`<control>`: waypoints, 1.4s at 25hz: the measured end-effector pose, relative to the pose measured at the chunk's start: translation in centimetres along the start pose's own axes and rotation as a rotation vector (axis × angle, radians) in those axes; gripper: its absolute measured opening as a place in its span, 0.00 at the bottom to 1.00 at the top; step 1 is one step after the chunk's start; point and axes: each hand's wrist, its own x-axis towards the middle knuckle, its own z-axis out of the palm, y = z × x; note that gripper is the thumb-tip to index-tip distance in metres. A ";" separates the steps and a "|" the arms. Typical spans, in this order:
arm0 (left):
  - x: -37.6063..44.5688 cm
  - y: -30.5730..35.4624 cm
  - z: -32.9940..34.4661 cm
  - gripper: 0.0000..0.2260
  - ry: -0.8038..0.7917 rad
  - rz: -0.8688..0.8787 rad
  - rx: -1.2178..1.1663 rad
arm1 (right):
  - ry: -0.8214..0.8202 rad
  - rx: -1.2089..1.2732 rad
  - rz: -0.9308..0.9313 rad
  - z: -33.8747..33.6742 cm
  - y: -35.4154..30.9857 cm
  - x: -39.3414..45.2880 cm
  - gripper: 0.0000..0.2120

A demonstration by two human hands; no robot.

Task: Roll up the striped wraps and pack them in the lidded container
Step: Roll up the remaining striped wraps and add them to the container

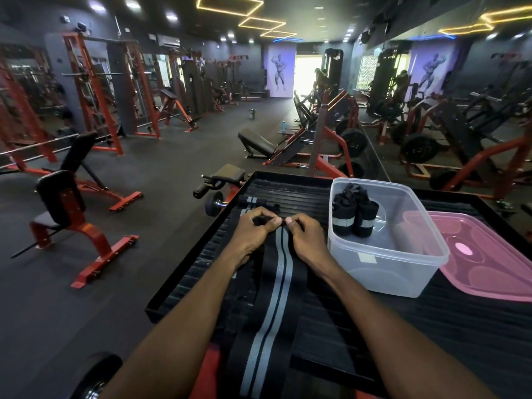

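A long black wrap with grey stripes [275,298] lies flat on the black ribbed platform [331,335], running from its near edge toward the far side. My left hand [254,228] and my right hand [305,233] pinch the wrap's far end, fingertips curled together. Two rolled striped wraps [355,218] stand upright in the far left corner of the clear plastic container [383,266] to the right. Another striped wrap [253,201] lies beyond my hands. The pink lid [489,254] rests to the right of the container.
The platform has a raised black rim [184,266] and drops off to the gym floor on the left. A small dumbbell [214,203] and padded bench parts sit just past the far left corner. Red gym machines stand all around.
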 end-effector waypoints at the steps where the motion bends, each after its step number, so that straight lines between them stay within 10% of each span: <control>1: -0.1 0.2 0.0 0.06 -0.011 -0.008 -0.025 | 0.009 0.004 -0.006 -0.1 -0.1 0.0 0.11; 35: -0.7 1.1 -0.2 0.06 -0.067 -0.003 -0.091 | -0.001 0.237 0.000 -0.6 -1.3 -0.5 0.05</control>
